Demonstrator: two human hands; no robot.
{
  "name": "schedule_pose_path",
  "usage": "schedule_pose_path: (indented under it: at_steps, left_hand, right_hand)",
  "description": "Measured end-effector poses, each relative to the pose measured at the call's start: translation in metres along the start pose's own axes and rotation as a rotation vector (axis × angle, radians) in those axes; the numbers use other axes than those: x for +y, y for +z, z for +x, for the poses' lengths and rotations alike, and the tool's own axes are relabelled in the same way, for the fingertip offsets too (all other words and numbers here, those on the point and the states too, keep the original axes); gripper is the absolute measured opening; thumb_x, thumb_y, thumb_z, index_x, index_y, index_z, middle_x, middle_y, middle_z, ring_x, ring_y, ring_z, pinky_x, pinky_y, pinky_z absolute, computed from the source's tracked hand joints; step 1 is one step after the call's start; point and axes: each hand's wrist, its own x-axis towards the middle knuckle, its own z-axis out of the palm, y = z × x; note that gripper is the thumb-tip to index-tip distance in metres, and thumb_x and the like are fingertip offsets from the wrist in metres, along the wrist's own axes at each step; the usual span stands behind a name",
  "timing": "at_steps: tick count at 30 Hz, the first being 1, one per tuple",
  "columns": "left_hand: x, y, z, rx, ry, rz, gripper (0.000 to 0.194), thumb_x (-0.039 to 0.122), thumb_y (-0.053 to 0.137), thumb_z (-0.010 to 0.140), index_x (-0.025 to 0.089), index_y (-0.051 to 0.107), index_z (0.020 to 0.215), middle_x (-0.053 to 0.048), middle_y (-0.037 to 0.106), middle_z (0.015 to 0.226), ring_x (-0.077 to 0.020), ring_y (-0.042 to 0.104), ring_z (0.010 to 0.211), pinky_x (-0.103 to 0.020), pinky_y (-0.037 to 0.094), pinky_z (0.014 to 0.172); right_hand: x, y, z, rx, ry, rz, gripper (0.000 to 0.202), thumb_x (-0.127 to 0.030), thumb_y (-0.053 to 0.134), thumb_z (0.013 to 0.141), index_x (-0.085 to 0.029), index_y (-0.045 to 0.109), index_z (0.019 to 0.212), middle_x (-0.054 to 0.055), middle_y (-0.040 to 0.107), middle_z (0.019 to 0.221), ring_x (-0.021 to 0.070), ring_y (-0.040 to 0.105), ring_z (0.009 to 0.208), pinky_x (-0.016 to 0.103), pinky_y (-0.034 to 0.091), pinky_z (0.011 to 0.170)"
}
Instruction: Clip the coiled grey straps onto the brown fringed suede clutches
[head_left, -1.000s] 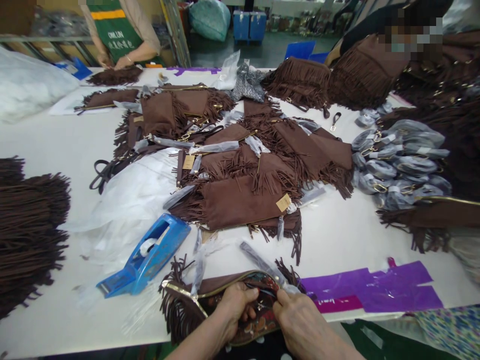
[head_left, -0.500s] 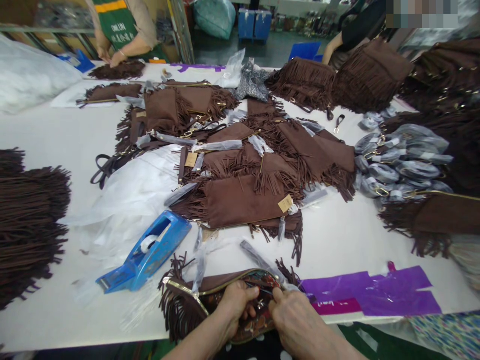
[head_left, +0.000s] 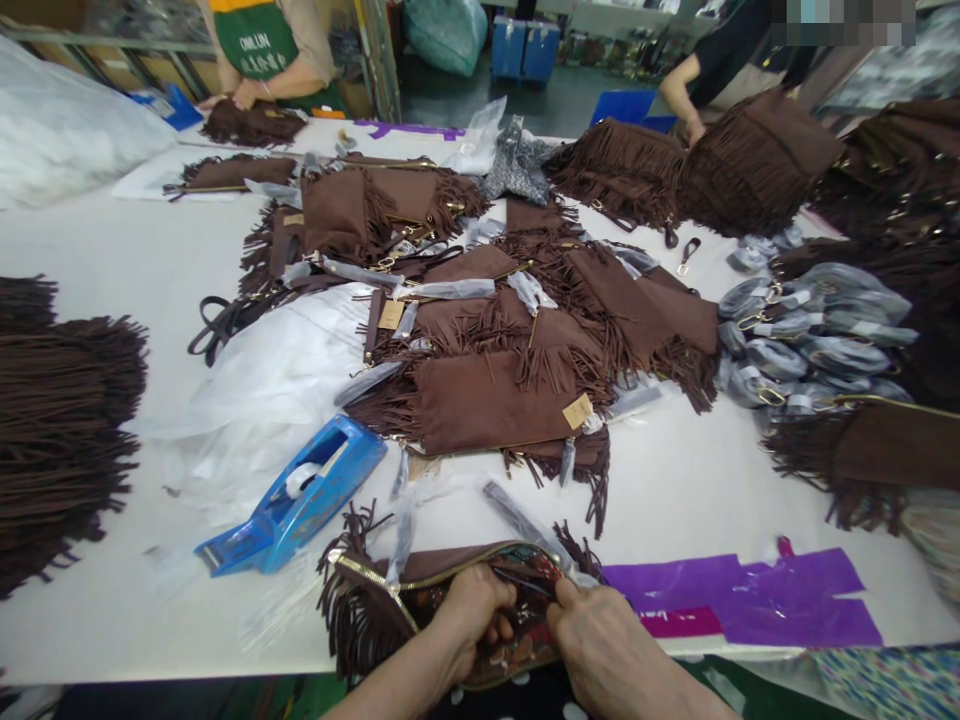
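A brown fringed pouch (head_left: 442,570) lies unzipped at the table's front edge, its patterned lining showing. My left hand (head_left: 480,615) is inside the opening, fingers curled together; what they pinch is too small to make out. My right hand (head_left: 592,625) is closed at the pouch's right side, by the zipper edge; its fingertips are partly hidden. Wrapped strips stick out behind the pouch. Further back, a brown pouch with a tan tag (head_left: 577,411) lies on a heap of similar fringed pouches (head_left: 495,400).
A blue tape dispenser (head_left: 296,500) is left of the pouch, purple tape (head_left: 795,590) right. Fringed stacks (head_left: 67,430) stand far left and at the right, beside wrapped straps (head_left: 817,330). Two people work across the table (head_left: 675,500).
The view has shifted slightly. My hands stay at the pouch with barely any movement. Across the table, the right-hand person's hand has come into view by the fringed stacks.
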Motion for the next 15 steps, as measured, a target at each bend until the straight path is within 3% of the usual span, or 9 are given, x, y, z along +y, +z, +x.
schedule_pose_path:
  at_steps: [3, 7, 11, 15]
  left_hand:
    - [0.001, 0.002, -0.001, -0.011, -0.020, 0.087, 0.018, -0.002, 0.044, 0.057, 0.012, 0.054, 0.063, 0.006, 0.041, 0.031, -0.0078, 0.036, 0.028, -0.018, 0.020, 0.033]
    - [0.000, 0.006, 0.003, -0.060, -0.043, 0.241, 0.049, -0.006, 0.043, 0.051, 0.014, 0.055, 0.093, 0.010, 0.046, 0.038, -0.0073, 0.035, 0.028, -0.018, 0.023, 0.035]
    - [-0.001, 0.007, 0.009, -0.091, 0.012, 0.463, 0.030, -0.001, 0.051, 0.053, 0.013, 0.062, 0.077, 0.007, 0.046, 0.039, -0.0108, 0.040, 0.033, -0.023, 0.032, 0.040]
    - [-0.001, 0.006, 0.008, -0.046, 0.246, 0.668, 0.014, 0.002, 0.055, 0.057, 0.014, 0.063, 0.060, 0.002, 0.053, 0.053, -0.0163, 0.052, 0.058, -0.026, 0.037, 0.057]
  right_hand:
    - [0.000, 0.001, -0.001, -0.023, 0.011, -0.001, 0.026, -0.001, 0.049, 0.066, -0.012, 0.063, 0.084, 0.014, 0.064, 0.085, 0.0245, 0.061, 0.069, 0.030, 0.027, 0.046]
    - [0.001, 0.001, -0.002, -0.056, 0.046, -0.002, 0.028, 0.001, 0.046, 0.067, -0.012, 0.064, 0.085, 0.014, 0.065, 0.085, 0.0242, 0.062, 0.071, 0.031, 0.023, 0.046]
    - [0.001, 0.000, -0.005, -0.075, 0.072, -0.001, 0.033, 0.002, 0.043, 0.068, -0.013, 0.064, 0.088, 0.013, 0.065, 0.087, 0.0250, 0.062, 0.071, 0.032, 0.021, 0.047]
    - [-0.001, -0.003, -0.006, -0.108, 0.099, 0.018, 0.035, 0.003, 0.041, 0.068, -0.013, 0.064, 0.090, 0.014, 0.064, 0.089, 0.0266, 0.062, 0.074, 0.031, 0.024, 0.049]
